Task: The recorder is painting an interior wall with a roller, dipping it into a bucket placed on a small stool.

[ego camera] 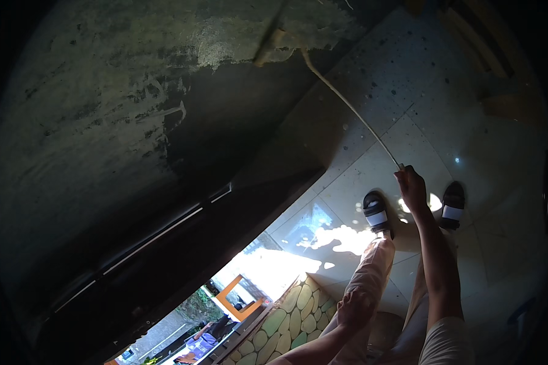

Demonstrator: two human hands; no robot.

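Observation:
My right hand (411, 187) is closed around the handle of what looks like a paint roller with a long, thin bent metal rod (347, 102). The blurred brownish head (270, 47) at the rod's far end is against the wall (96, 105) or just in front of it; I cannot tell which. The wall is patchy, with lighter worn areas and a smooth dark area below them. My left hand (356, 308) rests on my left leg near the knee, holding nothing that I can see; its fingers lie over the trouser cloth.
My sandalled feet stand on a speckled tile floor (374, 164) with bright sun patches. A dark door or panel (201, 237) juts from the wall at the left. Beyond the opening are a stone-patterned surface (283, 321), an orange frame (237, 296) and a person (201, 342). Brown boards (477, 41) lie upper right.

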